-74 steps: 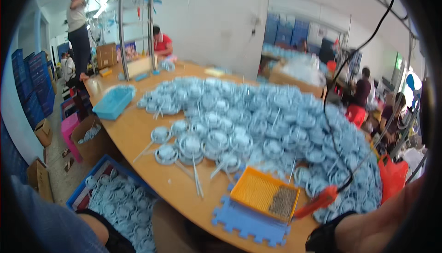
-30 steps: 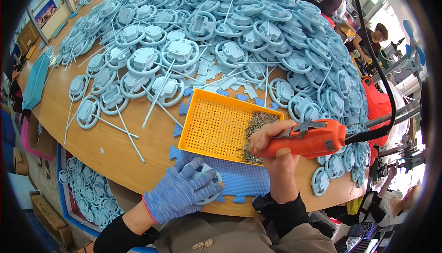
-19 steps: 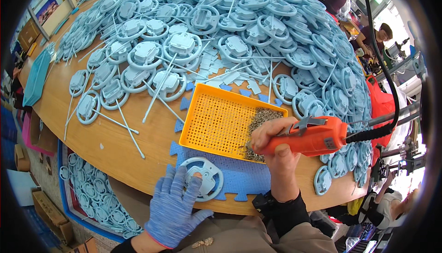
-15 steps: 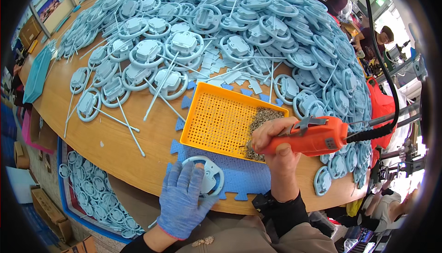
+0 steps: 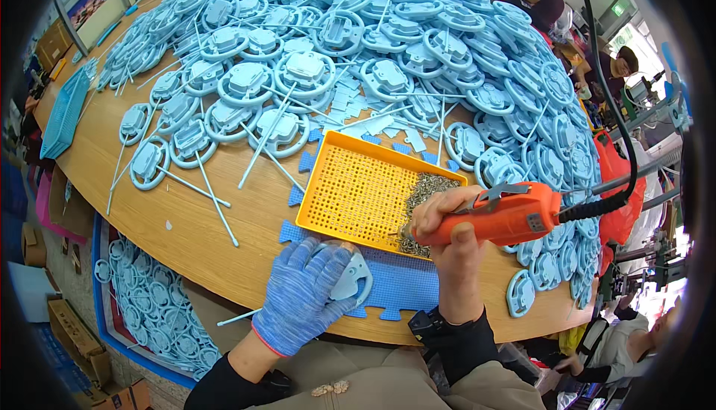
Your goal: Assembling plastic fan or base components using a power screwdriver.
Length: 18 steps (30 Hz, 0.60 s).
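Note:
My left hand [image 5: 302,297], in a blue knitted glove, is closed over a light-blue ring-shaped plastic part [image 5: 347,282] at the front edge of the blue foam mat [image 5: 406,279]. The ring has a flat plate across its middle. A thin light-blue rod [image 5: 239,317] sticks out to the left of the glove. Bare, my right hand [image 5: 455,235] grips an orange electric screwdriver [image 5: 514,212] lying sideways, its tip pointing left over the yellow perforated tray [image 5: 350,194]. Small metal screws [image 5: 429,188] are heaped at the tray's right end; the fingers partly hide the tip.
A large pile of similar light-blue ring parts [image 5: 447,45] covers the far and right table. A blue-edged bin [image 5: 160,313] holds more at lower left. A teal basket [image 5: 66,112] stands far left. The screwdriver's black cable [image 5: 619,104] hangs at right. Other people sit beyond.
My left hand has shifted up slightly and turned the ring part, so more of it is covered and its rod now points left. The right hand with the screwdriver has barely moved.

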Each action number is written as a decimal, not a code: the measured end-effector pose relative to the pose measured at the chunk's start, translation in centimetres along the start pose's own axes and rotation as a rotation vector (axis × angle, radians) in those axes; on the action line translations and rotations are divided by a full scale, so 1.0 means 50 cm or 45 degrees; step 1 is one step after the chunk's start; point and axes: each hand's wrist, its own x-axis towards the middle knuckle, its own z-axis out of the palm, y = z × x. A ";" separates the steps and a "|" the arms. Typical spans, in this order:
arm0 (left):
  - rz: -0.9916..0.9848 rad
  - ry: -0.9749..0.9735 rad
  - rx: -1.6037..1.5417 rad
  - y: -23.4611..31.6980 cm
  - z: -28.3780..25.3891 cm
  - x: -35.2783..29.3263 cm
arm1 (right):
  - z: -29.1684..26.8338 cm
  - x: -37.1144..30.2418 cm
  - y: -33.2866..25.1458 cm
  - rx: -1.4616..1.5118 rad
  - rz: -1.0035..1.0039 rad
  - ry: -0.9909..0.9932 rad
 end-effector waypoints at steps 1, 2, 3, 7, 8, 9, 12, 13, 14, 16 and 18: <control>-0.002 0.030 -0.008 -0.001 0.002 -0.001 | -0.001 0.000 0.001 0.013 0.003 -0.011; -0.002 0.030 -0.007 -0.002 0.003 -0.001 | 0.000 0.000 0.002 0.014 0.003 -0.011; 0.001 0.052 -0.018 -0.002 0.005 0.000 | 0.000 -0.001 0.002 -0.005 0.019 -0.005; -0.003 0.078 -0.004 -0.002 0.006 -0.007 | 0.001 -0.003 -0.004 -0.055 0.038 0.002; -0.002 0.079 -0.004 -0.003 0.007 -0.007 | 0.001 -0.002 -0.003 -0.056 0.037 0.002; -0.013 0.072 -0.013 -0.004 0.009 -0.008 | 0.001 -0.002 -0.001 -0.046 0.028 0.014; -0.016 0.088 -0.016 -0.007 0.015 -0.013 | 0.001 -0.001 0.001 -0.045 0.011 0.026; -0.007 0.108 -0.010 -0.006 0.015 -0.015 | 0.002 -0.001 0.001 -0.052 0.002 0.027; -0.009 0.110 -0.010 -0.006 0.015 -0.016 | 0.001 -0.002 0.001 -0.052 0.003 0.025; -0.032 0.099 -0.003 -0.004 0.013 -0.014 | 0.000 -0.003 0.000 -0.069 0.014 0.016; -0.028 0.099 -0.013 -0.003 0.011 -0.012 | 0.004 -0.005 -0.005 -0.095 0.023 0.030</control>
